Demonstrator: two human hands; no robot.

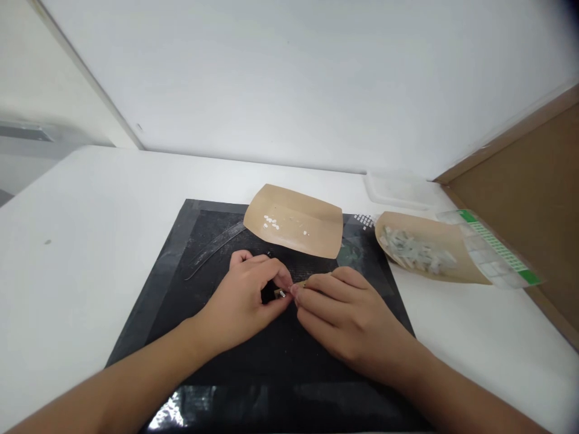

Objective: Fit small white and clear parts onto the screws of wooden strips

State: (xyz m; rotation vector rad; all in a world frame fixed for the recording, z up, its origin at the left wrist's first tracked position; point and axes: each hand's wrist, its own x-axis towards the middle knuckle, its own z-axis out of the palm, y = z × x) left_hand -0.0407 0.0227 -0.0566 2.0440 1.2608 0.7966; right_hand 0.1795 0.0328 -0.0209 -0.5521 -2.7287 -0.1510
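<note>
Over the middle of a black mat (226,367), my left hand (246,295) and my right hand (344,313) meet fingertip to fingertip. Between them is a small brownish piece with a shiny metal-like bit (282,293), mostly covered by my fingers. Thumb and forefinger of my left hand pinch at its left part. My right fingers are closed around its other end, so its full shape is hidden. Just beyond my hands sits a brown paper tray (316,238), with several small white pieces (270,222) in it.
At the right, another brown paper tray (468,274) holds a heap of pale translucent strips (416,250). A clear sheet with a green printed band (497,244) lies across its end. Small white squares (364,220) lie nearby. Behind stands a clear plastic lid or box (400,190); a brown board (534,163) borders the right.
</note>
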